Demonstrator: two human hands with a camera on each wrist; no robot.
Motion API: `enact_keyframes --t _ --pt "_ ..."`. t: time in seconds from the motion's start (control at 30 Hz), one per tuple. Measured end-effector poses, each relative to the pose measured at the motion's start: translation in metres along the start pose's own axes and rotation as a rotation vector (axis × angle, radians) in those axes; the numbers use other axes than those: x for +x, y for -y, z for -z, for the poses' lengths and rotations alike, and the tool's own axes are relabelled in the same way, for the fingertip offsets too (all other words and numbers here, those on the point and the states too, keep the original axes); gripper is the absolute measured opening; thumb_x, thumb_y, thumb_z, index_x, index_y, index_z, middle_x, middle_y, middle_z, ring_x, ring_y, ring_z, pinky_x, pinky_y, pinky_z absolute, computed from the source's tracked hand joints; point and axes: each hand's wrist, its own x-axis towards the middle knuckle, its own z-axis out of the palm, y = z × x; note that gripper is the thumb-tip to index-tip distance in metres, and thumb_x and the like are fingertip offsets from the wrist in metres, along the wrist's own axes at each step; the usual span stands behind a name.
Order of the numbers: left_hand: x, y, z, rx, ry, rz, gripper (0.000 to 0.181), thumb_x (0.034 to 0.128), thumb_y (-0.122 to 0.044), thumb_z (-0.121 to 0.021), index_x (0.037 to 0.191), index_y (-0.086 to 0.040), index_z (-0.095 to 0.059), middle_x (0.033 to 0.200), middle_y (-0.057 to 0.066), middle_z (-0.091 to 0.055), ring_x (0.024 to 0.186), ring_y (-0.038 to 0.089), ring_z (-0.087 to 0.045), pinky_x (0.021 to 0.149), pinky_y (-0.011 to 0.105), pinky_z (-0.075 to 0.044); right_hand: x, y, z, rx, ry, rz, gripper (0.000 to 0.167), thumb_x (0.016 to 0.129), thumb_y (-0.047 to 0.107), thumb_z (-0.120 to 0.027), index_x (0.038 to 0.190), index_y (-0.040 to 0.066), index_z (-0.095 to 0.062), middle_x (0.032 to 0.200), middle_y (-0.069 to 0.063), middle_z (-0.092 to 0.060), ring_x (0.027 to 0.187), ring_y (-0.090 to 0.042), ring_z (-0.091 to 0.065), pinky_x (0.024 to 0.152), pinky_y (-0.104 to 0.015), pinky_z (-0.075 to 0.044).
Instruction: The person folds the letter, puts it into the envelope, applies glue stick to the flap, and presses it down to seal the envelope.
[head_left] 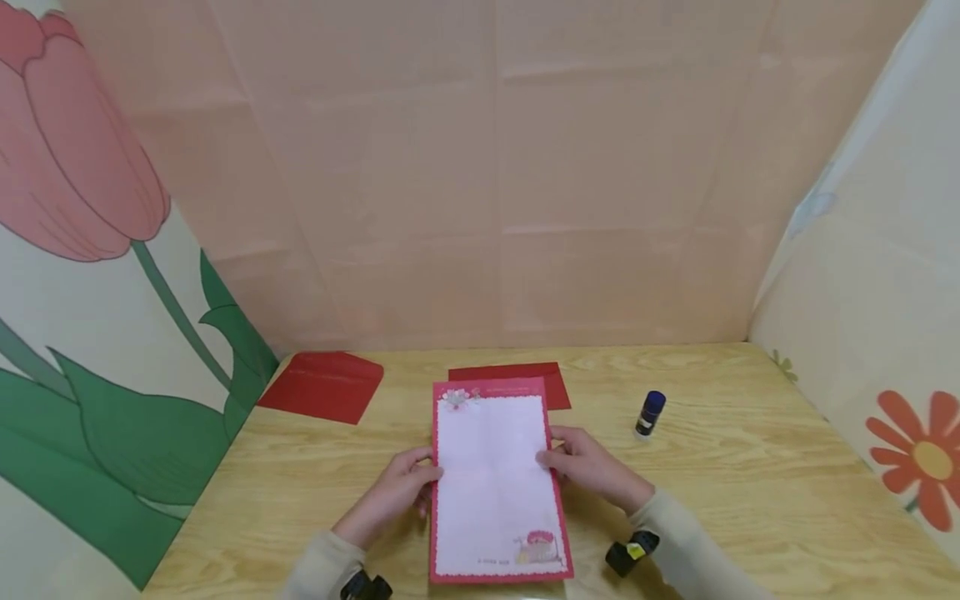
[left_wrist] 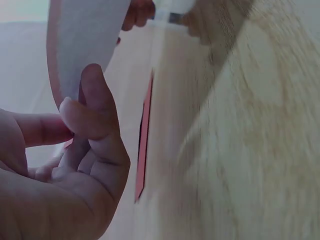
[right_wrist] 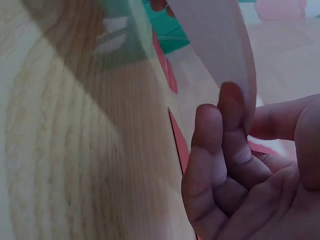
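- A sheet of letter paper (head_left: pixel 491 483) was held up above a pale wood-grain worktop (head_left: pixel 712 475); it was white with a deep pink border, a floral decoration at its upper left corner, a small pink drawing at its lower right, and faint crease lines across its middle.
- The person's two hands were apart, one on each side of the sheet: the left hand (head_left: pixel 397 492) pinched its left edge and the right hand (head_left: pixel 596 467) pinched its right edge, thumbs on the front.
- In both wrist views the sheet curved gently.
- A red envelope (head_left: pixel 326 387) lay well to the left of the sheet, beyond its far edge.
- A second envelope (head_left: pixel 557 392), also red, lay behind the sheet's top, partly covered by it.
- A small tube with a dark blue cap (head_left: pixel 649 414) stood to the sheet's right, well apart.
- Far beyond the sheet hung a creased pinkish backdrop (head_left: pixel 495 167).
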Motion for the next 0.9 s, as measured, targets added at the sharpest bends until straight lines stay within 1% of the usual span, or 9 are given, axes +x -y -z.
enact_keyframes --t 0.1,0.17,0.27,0.33,0.4,0.47,0.6,0.73,0.9 --pt "0.001 0.002 0.003 -0.050 0.025 0.009 0.033 0.1018 -0.010 -0.050 0.130 0.008 -0.052 0.072 0.001 -0.062 0.054 0.010 -0.050 0.051 0.023 -0.045 -0.002 -0.001 0.004 0.030 0.022 0.027 0.041 0.103 0.021 -0.056 0.141 0.006 -0.050 0.103 -0.012 -0.072 0.078 -0.021 -0.065 0.072 -0.033 -0.056" --pt "0.001 0.002 0.005 -0.077 0.037 0.019 0.036 0.1026 -0.009 -0.048 0.135 0.007 -0.050 0.078 0.001 -0.065 0.059 0.010 -0.053 0.054 0.023 -0.046 -0.003 -0.002 0.006 0.069 0.026 0.047 0.042 0.104 0.019 -0.055 0.143 0.005 -0.049 0.105 -0.013 -0.071 0.079 -0.020 -0.065 0.073 -0.033 -0.056" --pt "0.001 0.003 0.008 -0.117 0.054 0.032 0.037 0.1029 -0.008 -0.048 0.137 0.006 -0.051 0.086 0.002 -0.068 0.064 0.011 -0.055 0.057 0.023 -0.047 -0.003 -0.004 0.008 0.147 0.016 0.054 0.036 0.104 0.017 -0.053 0.135 -0.001 -0.055 0.104 -0.012 -0.069 0.081 -0.017 -0.065 0.072 -0.031 -0.056" --pt "0.001 0.003 0.008 -0.134 0.064 0.038 0.034 0.1030 -0.007 -0.047 0.133 0.005 -0.057 0.092 0.002 -0.069 0.066 0.010 -0.056 0.058 0.023 -0.048 -0.004 -0.005 0.010 0.198 0.006 0.043 0.031 0.104 0.013 -0.050 0.128 -0.004 -0.060 0.109 -0.009 -0.069 0.086 -0.016 -0.066 0.074 -0.031 -0.056" --pt "0.001 0.003 0.009 -0.134 0.065 0.038 0.030 0.1023 -0.006 -0.047 0.125 0.005 -0.064 0.095 0.002 -0.068 0.066 0.010 -0.054 0.059 0.023 -0.048 -0.004 -0.006 0.011 0.229 0.000 0.026 0.028 0.104 0.010 -0.048 0.120 -0.006 -0.064 0.109 -0.008 -0.070 0.088 -0.016 -0.066 0.074 -0.031 -0.056" --pt "0.001 0.002 0.009 -0.116 0.062 0.035 0.028 0.1016 -0.006 -0.047 0.118 0.005 -0.068 0.099 0.002 -0.067 0.067 0.011 -0.053 0.059 0.024 -0.048 -0.004 -0.005 0.011 0.239 -0.004 0.006 0.030 0.103 0.008 -0.044 0.117 -0.005 -0.067 0.112 -0.007 -0.071 0.088 -0.016 -0.066 0.075 -0.031 -0.056" --pt "0.001 0.000 0.006 -0.088 0.047 0.026 0.030 0.0998 -0.008 -0.048 0.115 0.008 -0.068 0.098 0.002 -0.066 0.072 0.011 -0.054 0.060 0.024 -0.048 -0.005 -0.003 0.012 0.189 -0.020 -0.009 0.033 0.103 0.012 -0.043 0.113 -0.003 -0.071 0.106 -0.010 -0.072 0.081 -0.017 -0.062 0.071 -0.031 -0.054" --pt "0.003 0.000 0.003 -0.035 0.019 0.025 0.030 0.1001 -0.015 -0.055 0.115 0.006 -0.069 0.100 0.003 -0.070 0.074 0.012 -0.058 0.059 0.025 -0.048 -0.006 -0.001 0.011 0.108 -0.058 -0.018 0.028 0.102 0.016 -0.051 0.110 0.000 -0.073 0.108 -0.010 -0.071 0.080 -0.017 -0.058 0.067 -0.030 -0.050" --pt "0.005 0.004 0.001 0.021 -0.009 0.000 0.026 0.0978 -0.015 -0.064 0.115 0.003 -0.070 0.102 0.006 -0.071 0.075 0.012 -0.059 0.058 0.025 -0.048 -0.007 -0.003 0.010 0.047 -0.087 -0.019 0.020 0.099 0.012 -0.059 0.108 0.002 -0.073 0.110 -0.011 -0.070 0.081 -0.019 -0.058 0.066 -0.032 -0.052"
